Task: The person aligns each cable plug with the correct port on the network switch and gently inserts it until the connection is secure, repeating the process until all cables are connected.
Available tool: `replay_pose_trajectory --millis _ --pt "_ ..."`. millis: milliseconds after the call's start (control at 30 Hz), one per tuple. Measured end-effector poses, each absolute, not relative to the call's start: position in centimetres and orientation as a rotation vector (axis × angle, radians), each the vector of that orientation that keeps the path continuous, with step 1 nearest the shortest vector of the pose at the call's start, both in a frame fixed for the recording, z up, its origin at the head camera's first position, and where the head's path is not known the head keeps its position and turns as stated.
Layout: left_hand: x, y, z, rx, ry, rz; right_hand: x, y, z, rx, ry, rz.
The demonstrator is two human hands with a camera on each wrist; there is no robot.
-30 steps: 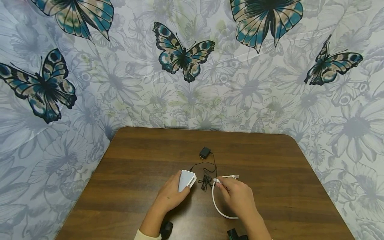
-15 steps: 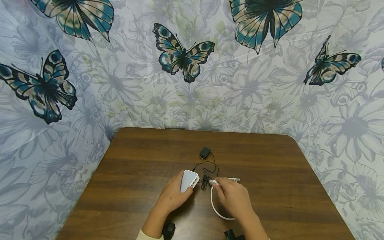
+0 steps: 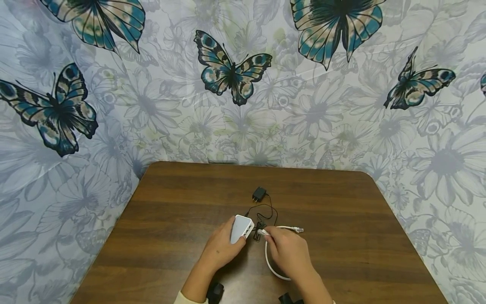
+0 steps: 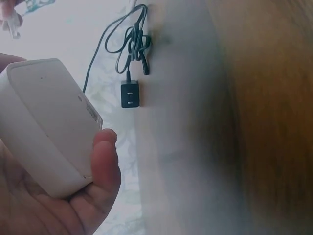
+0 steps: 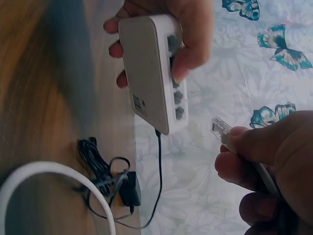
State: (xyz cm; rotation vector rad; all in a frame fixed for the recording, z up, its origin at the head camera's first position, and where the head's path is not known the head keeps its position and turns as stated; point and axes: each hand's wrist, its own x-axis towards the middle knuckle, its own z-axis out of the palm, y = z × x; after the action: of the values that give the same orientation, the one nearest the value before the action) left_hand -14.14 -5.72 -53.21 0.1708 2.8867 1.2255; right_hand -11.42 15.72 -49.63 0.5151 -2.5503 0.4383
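Observation:
My left hand (image 3: 222,247) grips a small white network switch (image 3: 241,229) by its sides, above the table. In the right wrist view a row of ports (image 5: 178,95) runs along one side of the switch (image 5: 144,68), and the left thumb lies across part of that row. A thin black power cord (image 5: 160,166) runs from its end. Between thumb and fingers my right hand (image 3: 290,252) pinches a white Ethernet cable near one clear plug (image 5: 220,128). That plug points at the port side, a short gap away. The cable's other plug (image 3: 299,229) sticks out behind the right hand.
A black power adapter (image 3: 259,194) with two prongs lies on the brown wooden table (image 3: 171,202). Its bundled cord (image 3: 259,226) lies between the hands. The white cable loops down below the right hand. A butterfly-print cloth (image 3: 243,126) hangs behind the table.
The right hand has moved left with the cable plug, closer to the switch. The left hand has shifted slightly right with the switch.

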Motion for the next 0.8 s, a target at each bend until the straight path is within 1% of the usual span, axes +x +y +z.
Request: replay_pose_trajectory --millis 800 --pt "-14.1 -5.4 -53.3 0.209 2.864 1.262 -11.6 13.4 -50.6 0.525 -2.587 0.472"
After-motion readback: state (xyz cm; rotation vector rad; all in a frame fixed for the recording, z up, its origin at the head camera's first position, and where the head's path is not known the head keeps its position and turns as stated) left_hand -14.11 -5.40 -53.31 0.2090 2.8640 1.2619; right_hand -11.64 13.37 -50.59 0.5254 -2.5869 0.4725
